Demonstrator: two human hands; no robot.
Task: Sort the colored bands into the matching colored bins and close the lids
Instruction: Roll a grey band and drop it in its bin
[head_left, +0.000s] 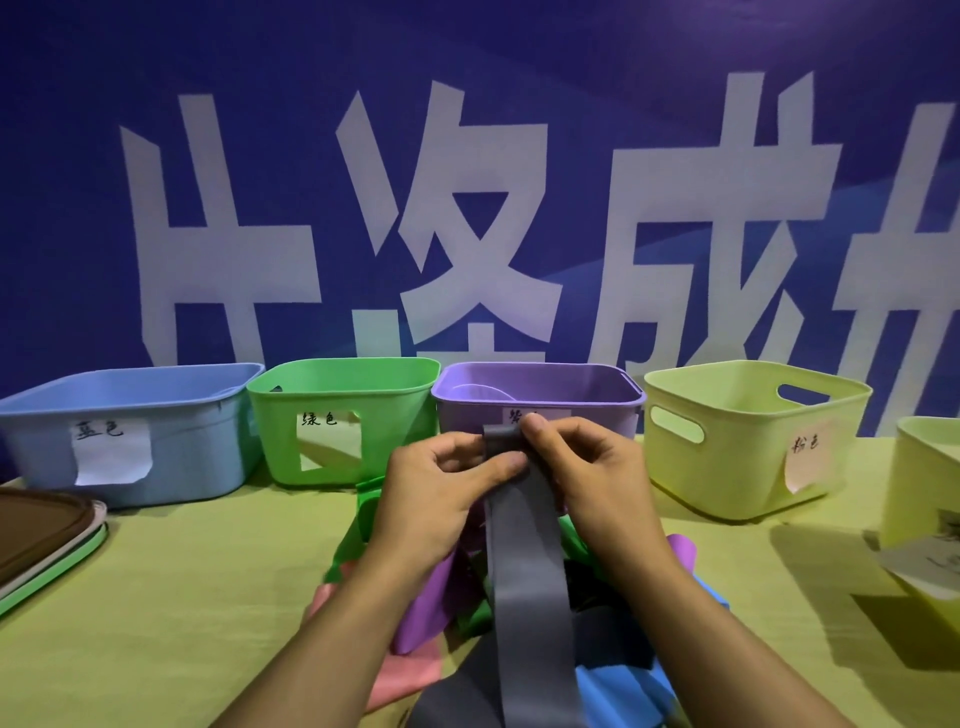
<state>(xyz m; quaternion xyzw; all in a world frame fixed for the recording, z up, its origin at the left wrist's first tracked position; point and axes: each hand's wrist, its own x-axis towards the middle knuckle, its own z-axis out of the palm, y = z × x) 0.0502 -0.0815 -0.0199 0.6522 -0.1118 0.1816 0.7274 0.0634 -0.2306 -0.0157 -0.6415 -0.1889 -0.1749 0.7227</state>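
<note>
Hands meet before the purple bin (537, 400): left hand (441, 493) and right hand (587, 467) both pinch the grey band's (524, 571) top end, its length hanging over the heaped bands (431, 623) on the surface (182, 597).

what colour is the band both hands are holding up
Grey band, seen best in the head view.
</note>
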